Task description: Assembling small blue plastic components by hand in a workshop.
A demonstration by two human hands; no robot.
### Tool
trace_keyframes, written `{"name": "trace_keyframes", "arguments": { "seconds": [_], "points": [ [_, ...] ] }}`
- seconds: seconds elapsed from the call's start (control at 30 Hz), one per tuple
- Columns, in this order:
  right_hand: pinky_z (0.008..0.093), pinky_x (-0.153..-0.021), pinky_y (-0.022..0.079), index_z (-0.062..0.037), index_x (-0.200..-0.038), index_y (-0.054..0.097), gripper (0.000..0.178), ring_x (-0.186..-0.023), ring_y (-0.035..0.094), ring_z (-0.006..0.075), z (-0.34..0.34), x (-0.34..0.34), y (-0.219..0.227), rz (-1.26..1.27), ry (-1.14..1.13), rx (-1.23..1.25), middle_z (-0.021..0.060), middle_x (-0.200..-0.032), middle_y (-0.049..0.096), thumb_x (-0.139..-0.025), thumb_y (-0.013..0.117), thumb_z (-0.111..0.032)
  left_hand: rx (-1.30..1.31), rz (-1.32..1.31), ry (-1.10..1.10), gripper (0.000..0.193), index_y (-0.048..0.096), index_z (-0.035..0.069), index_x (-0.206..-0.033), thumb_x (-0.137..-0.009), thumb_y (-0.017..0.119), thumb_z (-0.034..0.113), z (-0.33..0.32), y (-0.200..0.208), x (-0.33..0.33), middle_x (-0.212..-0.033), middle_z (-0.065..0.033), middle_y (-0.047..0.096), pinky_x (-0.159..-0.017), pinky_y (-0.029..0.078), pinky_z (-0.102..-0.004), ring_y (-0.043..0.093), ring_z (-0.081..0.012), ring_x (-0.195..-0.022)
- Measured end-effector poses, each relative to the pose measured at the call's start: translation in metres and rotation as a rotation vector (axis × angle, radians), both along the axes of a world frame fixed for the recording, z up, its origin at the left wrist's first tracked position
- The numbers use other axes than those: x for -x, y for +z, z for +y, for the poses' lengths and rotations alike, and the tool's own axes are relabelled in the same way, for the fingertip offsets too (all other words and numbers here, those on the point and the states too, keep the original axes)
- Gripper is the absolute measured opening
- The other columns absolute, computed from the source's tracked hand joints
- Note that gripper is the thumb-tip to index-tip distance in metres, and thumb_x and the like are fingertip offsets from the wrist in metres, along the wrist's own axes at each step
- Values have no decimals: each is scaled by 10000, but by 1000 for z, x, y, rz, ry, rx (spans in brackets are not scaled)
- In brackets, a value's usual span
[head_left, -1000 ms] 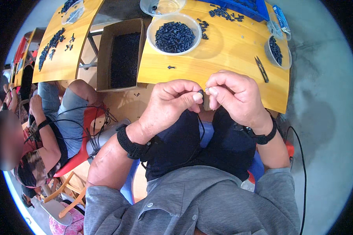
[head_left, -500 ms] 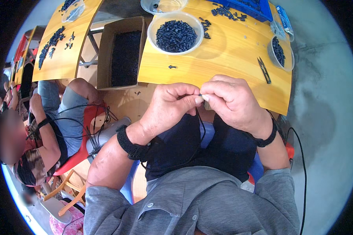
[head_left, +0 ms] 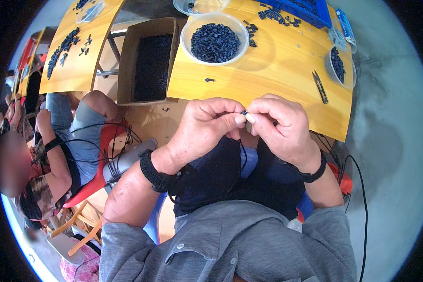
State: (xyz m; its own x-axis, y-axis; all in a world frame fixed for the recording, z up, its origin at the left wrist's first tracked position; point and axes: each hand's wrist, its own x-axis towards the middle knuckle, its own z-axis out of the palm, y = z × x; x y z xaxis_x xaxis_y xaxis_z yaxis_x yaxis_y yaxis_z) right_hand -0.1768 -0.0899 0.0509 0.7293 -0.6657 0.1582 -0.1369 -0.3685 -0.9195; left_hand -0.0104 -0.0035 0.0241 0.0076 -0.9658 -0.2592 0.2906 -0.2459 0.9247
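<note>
Just in front of a yellow desk (head_left: 268,66), the grip of the left hand (head_left: 207,120) was pinched, thumb to forefinger, on a small black part (head_left: 244,113). The right hand (head_left: 282,124) bent close against it; whether that grip held anything could not be told. A blue-and-white packet (head_left: 346,27) lay far right, any print too small to read.

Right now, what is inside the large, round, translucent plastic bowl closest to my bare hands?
The bowl holds heaped small, dark, elongated pieces; their top layer hides its bottom and anything deeper.
</note>
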Motion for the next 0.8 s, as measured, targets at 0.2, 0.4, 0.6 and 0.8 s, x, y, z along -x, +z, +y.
{"name": "trace_keyframes", "arguments": {
  "seconds": [0.2, 0.4, 0.6, 0.8],
  "points": [
    [354, -547, 457, -9, -843, 599, 77, -612, 573, 284, -4, -1, 0, -41, 84, 188, 126, -699, 566, -784, 603, 40, -43, 3, -3, 78, 664, -5, -920, -894, 608, 42, 0, 2, 1, -773, -9, 647, -599, 500, -201, 593, -57, -650],
    [398, -541, 460, -12, -896, 580, 141, -613, 568, 305, 2, 7, -7, -13, 129, 252, 136, -736, 563, -765, 606, 33, -138, 32, -64, 82, 651, -6, -901, -904, 580, 34, 2, 5, 4, -752, -4, 630, -605, 491, -196, 583, -51, -653],
    [350, -557, 467, -20, -805, 602, 26, -614, 589, 286, -30, 9, -11, 87, 187, 202, 140, -672, 568, -779, 603, -25, -155, 34, -89, 73, 648, -8, -907, -898, 583, 23, 0, 4, -1, -787, -6, 628, -614, 492, -196, 585, -52, -665],
    [368, -617, 484, -9, -845, 608, 79, -677, 616, 325, -140, -5, -80, 275, -258, 44, 183, -751, 620, -815, 557, -62, -114, 1, -102, 52, 645, -16, -902, -867, 607, -12, 1, -4, -2, -781, -30, 635, -628, 504, -215, 608, -85, -671]
  ]
}}
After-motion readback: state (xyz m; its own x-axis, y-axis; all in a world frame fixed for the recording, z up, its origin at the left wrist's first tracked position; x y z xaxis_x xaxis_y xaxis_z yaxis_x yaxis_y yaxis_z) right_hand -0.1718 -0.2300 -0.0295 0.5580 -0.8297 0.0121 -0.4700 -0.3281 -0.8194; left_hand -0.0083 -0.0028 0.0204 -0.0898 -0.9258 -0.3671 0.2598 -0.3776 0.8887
